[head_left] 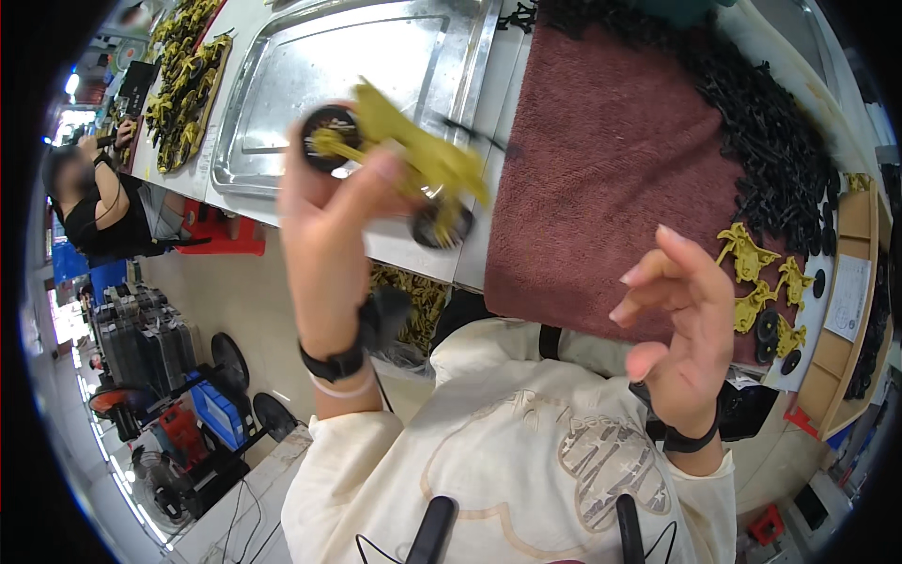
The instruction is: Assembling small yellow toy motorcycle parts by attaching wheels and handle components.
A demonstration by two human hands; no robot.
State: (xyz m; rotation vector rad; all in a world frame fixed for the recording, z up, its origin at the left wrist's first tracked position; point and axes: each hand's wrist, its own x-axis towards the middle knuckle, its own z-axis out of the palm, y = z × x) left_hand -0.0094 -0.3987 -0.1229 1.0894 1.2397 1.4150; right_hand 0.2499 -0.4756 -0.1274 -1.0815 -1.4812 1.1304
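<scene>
The fingers of the left hand are clamped on a yellow toy motorcycle, thumb pressed along its frame, with one black wheel at the fingertips and the other wheel hanging free at the lower end. The toy is raised off the bench, in front of a large empty steel tray, and it looks a little blurred, so its fine parts cannot be read.

The right hand is lifted too, holding nothing; its fingers are loosely curled and apart, clear of the toy. Behind it a maroon cloth covers the bench. A heap of small black parts runs along the cloth's far and right edges, and a few loose yellow frames with black wheels beside them lie near its right edge. A cardboard box stands just beyond. Farther along on the left, a tray of finished yellow motorcycles sits near another person at work.

By my judgement the toy is being turned over for a look. To do that well, the grip should stay on the frame rather than the wheels, so both can spin freely, and the free hand should come under the lower wheel to steady it.
</scene>
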